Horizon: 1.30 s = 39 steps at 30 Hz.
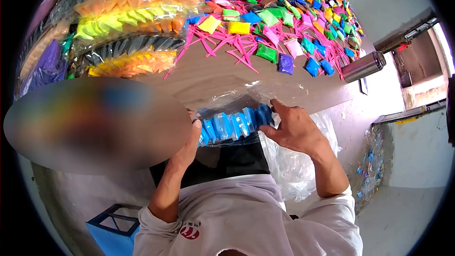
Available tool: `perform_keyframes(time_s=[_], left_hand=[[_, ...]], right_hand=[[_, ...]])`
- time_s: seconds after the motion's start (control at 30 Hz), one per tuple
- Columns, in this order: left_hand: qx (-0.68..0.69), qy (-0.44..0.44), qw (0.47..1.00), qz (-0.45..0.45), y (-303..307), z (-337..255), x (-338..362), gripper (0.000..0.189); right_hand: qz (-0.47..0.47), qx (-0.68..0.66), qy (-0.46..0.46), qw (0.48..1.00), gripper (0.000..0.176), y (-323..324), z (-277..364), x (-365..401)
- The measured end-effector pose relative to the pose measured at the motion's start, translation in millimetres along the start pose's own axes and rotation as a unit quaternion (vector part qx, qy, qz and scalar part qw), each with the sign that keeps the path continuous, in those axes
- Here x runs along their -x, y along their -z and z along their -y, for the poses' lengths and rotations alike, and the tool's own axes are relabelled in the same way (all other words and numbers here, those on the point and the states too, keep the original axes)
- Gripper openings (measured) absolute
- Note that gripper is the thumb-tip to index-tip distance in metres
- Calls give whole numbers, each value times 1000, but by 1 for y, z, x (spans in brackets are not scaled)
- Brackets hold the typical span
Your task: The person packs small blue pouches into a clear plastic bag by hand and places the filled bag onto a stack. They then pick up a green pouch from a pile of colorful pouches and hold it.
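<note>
A row of small blue packets stands side by side in a clear plastic bag, held close to my body at the table's near edge. My left hand grips the left end of the bag, its thumb on the near side; a blurred oval hides most of its fingers. At the other end, my right hand has its thumb and forefinger curled around a darker blue packet. Its remaining fingers are folded and partly out of sight.
Bags of orange, yellow and black packets are stacked at the back left. Loose coloured packets and pink plastic sticks cover the back of the table. A metal flask lies at right; crumpled clear plastic hangs below my right hand. A blue stool stands lower left.
</note>
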<state>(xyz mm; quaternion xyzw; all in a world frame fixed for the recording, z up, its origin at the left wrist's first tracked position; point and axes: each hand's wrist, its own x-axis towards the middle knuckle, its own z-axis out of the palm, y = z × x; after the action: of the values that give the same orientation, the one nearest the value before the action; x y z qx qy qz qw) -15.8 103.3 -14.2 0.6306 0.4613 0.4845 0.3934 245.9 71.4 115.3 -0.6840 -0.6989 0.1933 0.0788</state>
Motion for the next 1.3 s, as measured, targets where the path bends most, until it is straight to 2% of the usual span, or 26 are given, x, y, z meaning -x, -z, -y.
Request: perform_keyframes(time_s=[0.07, 0.23, 0.27, 0.33, 0.37, 0.4, 0.47, 0.53, 0.6, 0.63, 0.7, 0.73, 0.77, 0.8, 0.83, 0.87, 0.9, 0.97, 1.0, 1.03, 1.1, 1.13, 1.2, 1.23, 1.27, 1.3], left_hand=[[-7, -6, 1000, 0, 0, -1, 0, 19], [5, -16, 1000, -7, -2, 4, 1, 19], [6, -11, 1000, -10, -2, 3, 1, 19], [3, -11, 1000, -5, -1, 0, 0, 18], [-3, -10, 1000, -3, 0, 0, 0, 18], [-2, -9, 1000, -1, 1, 1, 1, 18], [-2, -16, 1000, 2, 1, 3, 0, 19], [-10, -19, 1000, 2, -1, 5, -1, 19], [-19, -1, 1000, 1, 0, 8, 2, 20], [-12, 2, 1000, -4, -1, 7, 3, 19], [12, 79, 997, 11, 2, -9, 4, 15], [71, 75, 994, 24, 0, 4, 8, 16], [142, 14, 989, -33, -13, 26, 13, 28], [78, -82, 993, 19, -4, 32, 9, 27], [171, -47, 984, 3, -7, 27, 10, 24], [267, -13, 963, -8, -12, 22, 11, 21], [261, -19, 965, -16, -11, 18, 9, 21], [18, -61, 998, -24, -8, 11, 6, 21], [14, -64, 997, -31, -5, 8, 5, 21], [28, -34, 999, 3, -1, 4, 5, 23], [60, 8, 997, 43, -8, 17, 5, 26], [56, 5, 998, 36, -9, 17, 6, 26], [160, 1, 986, 41, -6, 17, 6, 26], [101, 2, 994, 32, -5, 16, 7, 27], [100, 1, 995, 28, -5, 15, 8, 27], [128, -3, 991, 23, -6, 14, 8, 18]], right_hand=[[26, -26, -11, 999, 34, 5, -4, 1], [-21, -2, 89, 996, 18, -20, -27, -4], [-21, 0, 86, 996, 18, -18, -29, -3], [-25, -78, 81, 993, 18, -5, -33, -2], [-17, -74, 28, 997, 20, 15, -28, 3], [-67, -160, -6, 985, 16, 24, -27, 7], [-141, -353, 21, 925, 17, 51, -11, 19], [-214, -347, 49, 912, 18, 69, 17, 24], [-246, -316, 79, 913, 18, 71, 41, 28], [-232, -338, 114, 905, 18, 61, 53, 27], [-167, -414, 172, 878, 16, 32, 79, 18], [-101, -386, 186, 898, 15, 23, 97, 11], [-48, -391, 191, 899, 13, 7, 117, 2], [-31, -327, 267, 906, 16, -23, 124, -12], [-76, -306, 340, 886, 16, -40, 146, -22], [-86, -269, 350, 893, 18, -60, 165, -32], [-81, -243, 336, 906, 16, -70, 184, -41], [-90, -195, 304, 928, 16, -95, 209, -68], [-104, -173, 283, 938, 19, -110, 219, -90], [-116, -151, 260, 947, 21, -126, 226, -113], [-193, -66, 249, 947, 28, -150, 233, -155], [-194, -67, 257, 944, 28, -163, 236, -170], [-170, -18, 181, 968, 23, -178, 245, -187], [-170, -18, 186, 968, 23, -179, 248, -188], [-146, -11, 156, 977, 25, -180, 249, -188], [-121, -2, 126, 985, 26, -177, 250, -189]])
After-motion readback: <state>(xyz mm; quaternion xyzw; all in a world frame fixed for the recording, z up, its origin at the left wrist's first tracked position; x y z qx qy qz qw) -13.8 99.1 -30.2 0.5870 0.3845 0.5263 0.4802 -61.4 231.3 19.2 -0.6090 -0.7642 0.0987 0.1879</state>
